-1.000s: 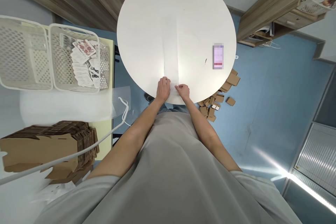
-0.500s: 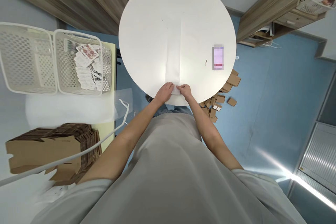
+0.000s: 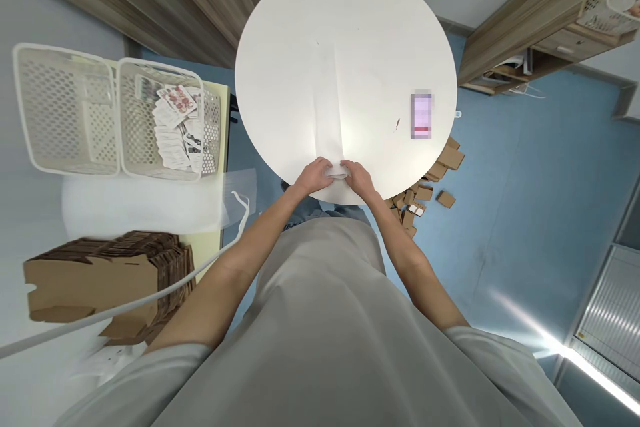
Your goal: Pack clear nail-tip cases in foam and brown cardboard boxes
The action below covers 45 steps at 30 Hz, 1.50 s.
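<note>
A long, translucent white strip of thin sheet material (image 3: 329, 100) lies lengthwise across the round white table (image 3: 280, 47). Its near end is rolled or folded over close to the table's front edge. My left hand (image 3: 315, 175) grips the left side of that end, fingers curled over it. On the other side my right hand (image 3: 357, 178) pinches the right side of the same end. Whether something is wrapped inside the fold cannot be made out. A phone-like item with a blurred pinkish screen (image 3: 421, 115) rests on the table's right part.
At the left, white perforated baskets (image 3: 117, 120) stand on a side table, one holding printed cards (image 3: 175, 127). Below them are a white roll of sheeting (image 3: 140, 205) and stacked flat cardboard boxes (image 3: 100, 283). Small brown boxes (image 3: 445, 199) lie on the floor at right.
The strip's near end has been lifted and folded over between my hands. My right hand has shifted slightly right, and the whole view has moved a little.
</note>
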Each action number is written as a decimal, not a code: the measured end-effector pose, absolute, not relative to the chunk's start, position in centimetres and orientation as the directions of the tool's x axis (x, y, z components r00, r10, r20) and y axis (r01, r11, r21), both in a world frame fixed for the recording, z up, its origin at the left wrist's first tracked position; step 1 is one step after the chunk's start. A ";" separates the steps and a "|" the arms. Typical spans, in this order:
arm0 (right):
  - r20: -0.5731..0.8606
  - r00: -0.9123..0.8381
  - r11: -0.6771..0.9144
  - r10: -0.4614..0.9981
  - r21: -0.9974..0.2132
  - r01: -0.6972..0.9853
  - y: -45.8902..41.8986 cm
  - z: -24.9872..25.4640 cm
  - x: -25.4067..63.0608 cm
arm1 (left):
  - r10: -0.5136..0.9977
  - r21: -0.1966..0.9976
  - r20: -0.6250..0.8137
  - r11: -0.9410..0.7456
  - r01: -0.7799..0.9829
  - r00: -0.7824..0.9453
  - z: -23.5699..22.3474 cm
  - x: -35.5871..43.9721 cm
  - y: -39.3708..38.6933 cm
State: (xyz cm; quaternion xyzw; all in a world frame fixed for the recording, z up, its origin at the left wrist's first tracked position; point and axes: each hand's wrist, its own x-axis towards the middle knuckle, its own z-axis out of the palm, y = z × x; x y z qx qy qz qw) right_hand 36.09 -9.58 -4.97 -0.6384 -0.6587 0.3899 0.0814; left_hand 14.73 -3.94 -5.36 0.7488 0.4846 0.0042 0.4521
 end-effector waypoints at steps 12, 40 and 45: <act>-0.500 0.134 -0.449 0.856 -0.590 0.671 -5.7 -6.7 33.9 | 0.794 0.548 -0.607 0.412 0.728 0.008 -6.1 15.4 -2.7; -0.348 -0.424 0.140 0.836 -0.613 0.778 -13.1 -5.6 34.3 | 0.761 0.716 -0.478 0.050 0.696 0.437 -5.4 12.6 -8.2; -0.365 -0.289 0.021 0.885 -0.589 0.808 -12.0 -5.3 33.8 | 0.776 0.711 -0.553 0.251 0.657 0.302 -5.4 12.2 -7.5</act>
